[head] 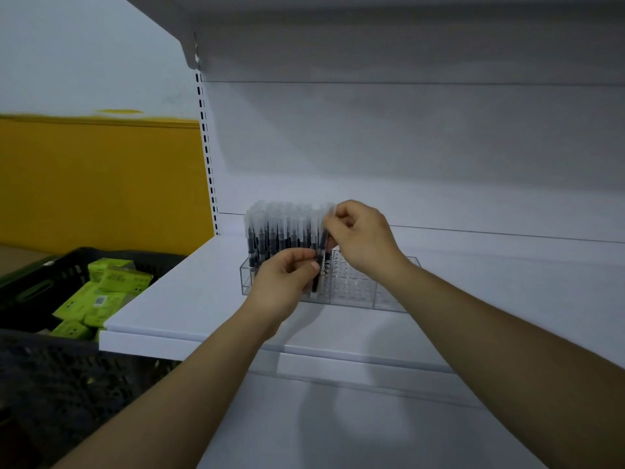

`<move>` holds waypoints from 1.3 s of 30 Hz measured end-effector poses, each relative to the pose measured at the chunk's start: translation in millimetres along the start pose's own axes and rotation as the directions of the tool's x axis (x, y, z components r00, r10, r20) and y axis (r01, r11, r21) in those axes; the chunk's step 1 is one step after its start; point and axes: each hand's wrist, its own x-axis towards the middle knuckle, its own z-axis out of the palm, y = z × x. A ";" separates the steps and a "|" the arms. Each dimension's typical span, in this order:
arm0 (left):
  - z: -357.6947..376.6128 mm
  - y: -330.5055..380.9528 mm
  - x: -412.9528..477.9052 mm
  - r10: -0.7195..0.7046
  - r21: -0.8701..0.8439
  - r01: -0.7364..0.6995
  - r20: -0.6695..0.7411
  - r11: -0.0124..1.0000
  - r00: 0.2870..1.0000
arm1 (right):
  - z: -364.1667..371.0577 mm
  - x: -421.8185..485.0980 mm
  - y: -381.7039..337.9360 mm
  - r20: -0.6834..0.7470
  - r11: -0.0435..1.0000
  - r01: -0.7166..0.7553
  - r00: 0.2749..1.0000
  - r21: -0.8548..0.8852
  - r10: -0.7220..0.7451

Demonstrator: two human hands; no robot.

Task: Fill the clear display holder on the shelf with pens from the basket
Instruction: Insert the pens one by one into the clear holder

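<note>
A clear display holder (355, 292) stands on the white shelf (189, 292). Its left part is packed with several upright dark pens with frosted caps (277, 228); its right part shows bare holes. My left hand (287, 282) grips a small bunch of pens (316, 275) in front of the holder. My right hand (362, 238) pinches one pen (325, 236) near its cap, just above the holder's middle rows. The black basket (44, 282) sits low at the left, holding green pen boxes (111, 282).
The shelf's back panel (406, 147) rises close behind the holder. Another shelf overhangs above (372, 28). A slotted upright (208, 147) runs down the left side. A yellow wall panel (101, 181) lies behind the basket.
</note>
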 end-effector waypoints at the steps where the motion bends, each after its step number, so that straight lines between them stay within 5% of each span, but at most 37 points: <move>1: -2.9 -2.0 -1.5 0.010 0.098 -0.011 0.011 0.995 1.000 | -2.2 2.3 -0.3 -0.037 1.000 -0.001 0.999 0.017 0.002; 3: -11.5 -8.2 -6.4 0.042 0.379 -0.060 0.055 0.923 0.998 | -7.6 8.4 0.2 -0.115 0.999 0.002 0.993 0.040 0.002; 6: -24.5 -22.3 -15.5 0.035 0.744 -0.159 0.180 0.649 0.983 | -12.2 18.0 7.1 -0.185 0.999 0.012 0.983 0.032 -0.006; 11: -31.5 -42.7 -33.3 0.003 0.906 -0.310 0.323 0.289 0.946 | -7.7 25.1 18.3 -0.185 1.000 0.008 0.983 0.008 -0.007; 29: -33.6 -59.4 -34.8 0.076 0.914 -0.336 0.327 0.226 0.942 | 2.9 30.1 16.8 -0.122 0.984 0.041 0.991 -0.174 -0.063; 39: -34.9 -59.9 -33.4 0.070 0.909 -0.333 0.326 0.252 0.943 | 21.0 14.2 37.1 -0.047 0.965 -0.076 0.997 -0.250 0.066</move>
